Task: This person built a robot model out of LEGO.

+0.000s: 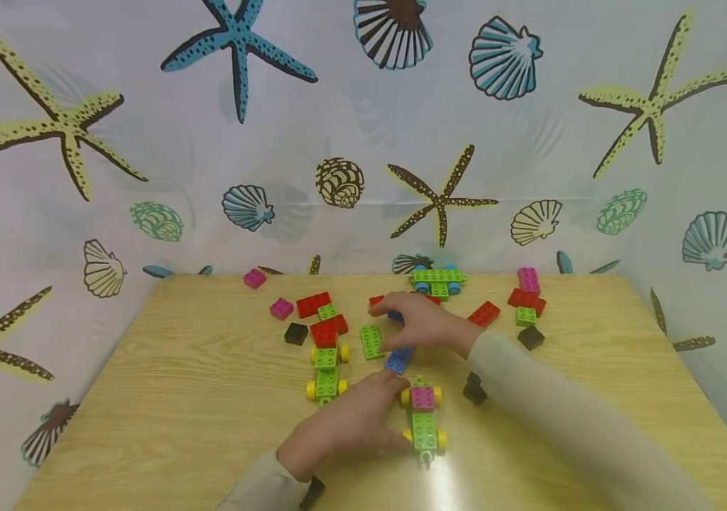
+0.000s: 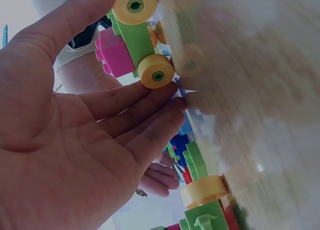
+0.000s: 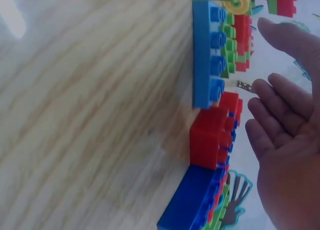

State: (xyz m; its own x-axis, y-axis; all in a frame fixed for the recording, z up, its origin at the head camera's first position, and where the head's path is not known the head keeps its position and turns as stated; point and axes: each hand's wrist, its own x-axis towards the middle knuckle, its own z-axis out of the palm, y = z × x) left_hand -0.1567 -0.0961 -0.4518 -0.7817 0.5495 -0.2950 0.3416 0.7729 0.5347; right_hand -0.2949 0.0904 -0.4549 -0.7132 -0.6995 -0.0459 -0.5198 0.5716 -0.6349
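My left hand is beside a green toy car with yellow wheels and a pink brick on top. In the left wrist view its thumb reaches one wheel and its nearly straight fingers lie against another wheel. The car rests on the table. My right hand hovers over a light blue brick, fingers loosely bent, palm bare in the right wrist view. Close to its fingertips are a light green brick and a dark blue brick, partly hidden by the hand.
Left of the hands stands another green car with yellow wheels, red bricks at its far end. A blue-wheeled green car is at the back. Red, pink and black bricks lie right. A patterned cloth hangs behind the table.
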